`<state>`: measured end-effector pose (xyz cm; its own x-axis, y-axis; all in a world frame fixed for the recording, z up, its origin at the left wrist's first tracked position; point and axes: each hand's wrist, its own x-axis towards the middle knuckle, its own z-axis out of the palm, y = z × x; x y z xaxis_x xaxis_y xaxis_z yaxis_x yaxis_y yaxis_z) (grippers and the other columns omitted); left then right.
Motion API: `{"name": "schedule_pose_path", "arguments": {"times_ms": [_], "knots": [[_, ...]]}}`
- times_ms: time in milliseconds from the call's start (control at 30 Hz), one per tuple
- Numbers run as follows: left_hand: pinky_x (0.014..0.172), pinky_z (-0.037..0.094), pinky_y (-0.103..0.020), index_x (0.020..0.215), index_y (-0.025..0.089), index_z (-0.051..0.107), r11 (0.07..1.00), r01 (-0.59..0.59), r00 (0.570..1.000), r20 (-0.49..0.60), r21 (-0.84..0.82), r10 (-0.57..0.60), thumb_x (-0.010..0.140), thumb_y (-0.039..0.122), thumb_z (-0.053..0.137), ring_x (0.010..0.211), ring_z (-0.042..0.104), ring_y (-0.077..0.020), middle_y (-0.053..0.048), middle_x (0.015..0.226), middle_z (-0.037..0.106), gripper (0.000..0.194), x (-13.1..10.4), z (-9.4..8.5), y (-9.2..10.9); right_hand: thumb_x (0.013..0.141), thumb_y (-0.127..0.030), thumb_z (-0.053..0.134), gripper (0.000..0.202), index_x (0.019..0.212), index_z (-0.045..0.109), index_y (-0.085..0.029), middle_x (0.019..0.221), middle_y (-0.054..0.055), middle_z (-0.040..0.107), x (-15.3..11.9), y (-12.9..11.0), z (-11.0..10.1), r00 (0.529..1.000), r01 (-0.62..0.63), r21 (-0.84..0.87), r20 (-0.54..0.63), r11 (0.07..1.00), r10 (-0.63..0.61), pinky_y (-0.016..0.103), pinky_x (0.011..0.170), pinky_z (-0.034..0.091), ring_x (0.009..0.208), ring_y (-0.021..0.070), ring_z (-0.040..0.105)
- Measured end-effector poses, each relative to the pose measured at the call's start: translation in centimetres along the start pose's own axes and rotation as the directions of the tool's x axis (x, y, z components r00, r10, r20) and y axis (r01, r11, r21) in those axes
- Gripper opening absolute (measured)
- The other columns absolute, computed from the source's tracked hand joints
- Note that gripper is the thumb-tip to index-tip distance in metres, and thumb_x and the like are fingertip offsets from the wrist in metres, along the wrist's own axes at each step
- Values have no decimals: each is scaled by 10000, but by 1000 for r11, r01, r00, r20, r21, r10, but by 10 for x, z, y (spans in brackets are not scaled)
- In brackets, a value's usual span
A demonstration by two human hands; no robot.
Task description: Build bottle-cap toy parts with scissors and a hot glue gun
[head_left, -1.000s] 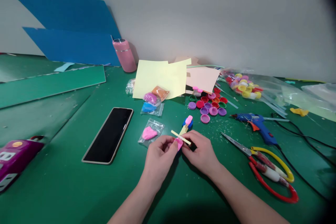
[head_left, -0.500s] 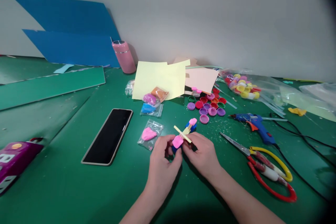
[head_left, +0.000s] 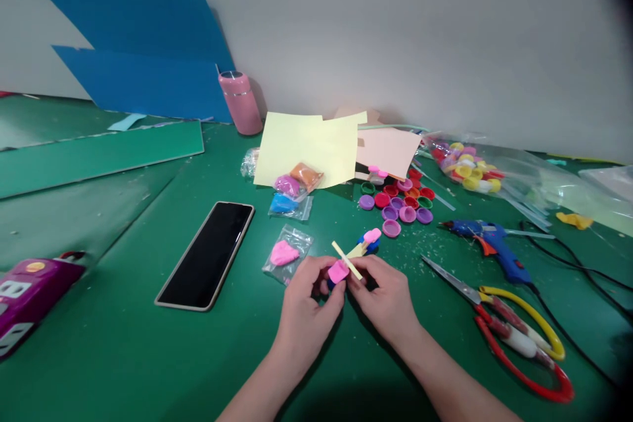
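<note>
Between my two hands is a small handmade craft piece with a pink clay lump [head_left: 339, 271] over a dark blue part at its near end. A second pink lump [head_left: 372, 236] with blue beneath it forms the far end. A pale yellow strip [head_left: 347, 260] lies crosswise over the piece. The fingers and thumb of my left hand [head_left: 307, 300] are closed on the near end. My right hand [head_left: 388, 297] pinches the piece from the right, close to the strip's lower end; its fingertips are partly hidden.
Left of my hands lie a phone [head_left: 208, 257] and a bag of pink clay [head_left: 285, 253]. Ahead are more clay bags [head_left: 291, 204], yellow paper [head_left: 306, 145] and loose bottle caps [head_left: 390, 212]. To the right are a blue glue gun [head_left: 494, 244] and open scissors [head_left: 519, 336].
The camera view has turned slightly left, so the table things appear further right. Both hands keep hold of the craft piece, whose strip now tilts more steeply.
</note>
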<state>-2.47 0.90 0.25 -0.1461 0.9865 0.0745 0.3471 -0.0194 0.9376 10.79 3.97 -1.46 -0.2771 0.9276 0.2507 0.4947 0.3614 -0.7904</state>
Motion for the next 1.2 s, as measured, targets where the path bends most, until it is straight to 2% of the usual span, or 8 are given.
{"name": "schedule_pose_path", "arguments": {"times_ms": [767, 967, 1200], "knots": [[520, 388, -232, 839, 184, 588, 996, -75, 997, -2, 57, 75, 720, 128, 505, 563, 442, -119, 2, 683, 505, 156, 4, -1, 1, 770, -200, 540, 109, 827, 632, -191, 660, -5, 584, -2, 6, 3, 1000, -22, 59, -2, 998, 22, 222, 539, 414, 546, 122, 501], [552, 423, -236, 986, 189, 504, 997, -40, 998, -49, 59, 43, 712, 135, 525, 576, 447, -114, 14, 719, 487, 280, 0, 3, -6, 768, -205, 541, 113, 820, 640, -187, 656, -1, 599, 0, 5, 3, 1000, -19, 64, -16, 998, 20, 220, 532, 425, 541, 122, 513], [527, 414, -239, 904, 181, 541, 976, -107, 990, -67, 187, 121, 711, 151, 546, 563, 466, -120, 9, 699, 496, 195, 1, 5, -4, 764, -204, 540, 118, 825, 641, -195, 676, 5, 619, -1, 5, 4, 999, -27, 71, -19, 997, 29, 226, 538, 433, 561, 137, 539]]}}
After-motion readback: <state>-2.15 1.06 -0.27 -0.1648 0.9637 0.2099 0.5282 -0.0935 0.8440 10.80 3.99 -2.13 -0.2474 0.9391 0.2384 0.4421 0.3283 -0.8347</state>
